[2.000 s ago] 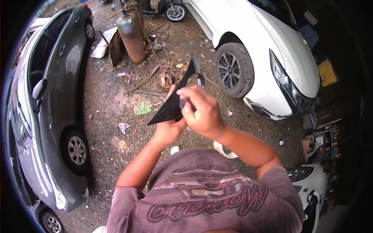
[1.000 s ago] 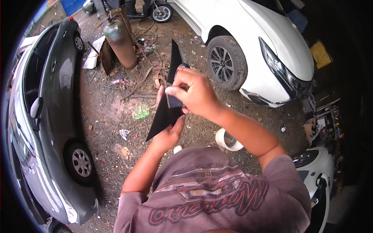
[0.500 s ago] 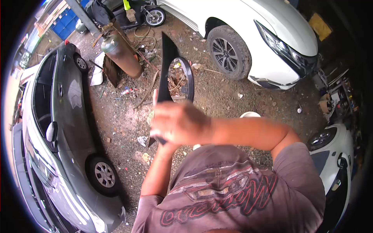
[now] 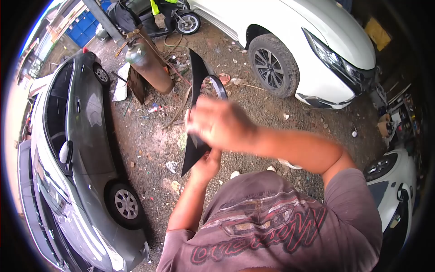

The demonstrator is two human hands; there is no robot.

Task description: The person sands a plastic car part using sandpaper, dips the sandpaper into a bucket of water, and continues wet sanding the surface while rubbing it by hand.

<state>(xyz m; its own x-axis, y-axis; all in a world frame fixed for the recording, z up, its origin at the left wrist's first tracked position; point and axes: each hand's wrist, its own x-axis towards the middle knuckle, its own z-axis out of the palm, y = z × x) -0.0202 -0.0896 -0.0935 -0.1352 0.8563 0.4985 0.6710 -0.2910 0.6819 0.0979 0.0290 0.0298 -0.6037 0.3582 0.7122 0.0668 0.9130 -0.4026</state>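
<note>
A long black trim piece [image 4: 195, 156], pointed at both ends and joined to a curved ring-like section, stands nearly upright in front of me. Beneath its lower half, my left hand [image 4: 207, 164] is closed on it, thumb showing on the near side and the other fingers mostly hidden behind it. Across its middle lies my right hand [image 4: 222, 122], blurred, with fingers curled over the black surface. Whatever may be in those fingers is hidden.
A grey car [image 4: 86, 136] stands at left, and a white vehicle [image 4: 272, 13] at upper right. Behind the trim are a gas cylinder [image 4: 152, 68], hoses and scraps on the gravel [image 4: 154, 131]. Another white car [image 4: 398, 167] is at lower right, a motorcycle [image 4: 186, 22] at the back.
My right hand has slid up along the trim piece, uncovering its lower end and more of my left hand. The whole view has shifted slightly.
</note>
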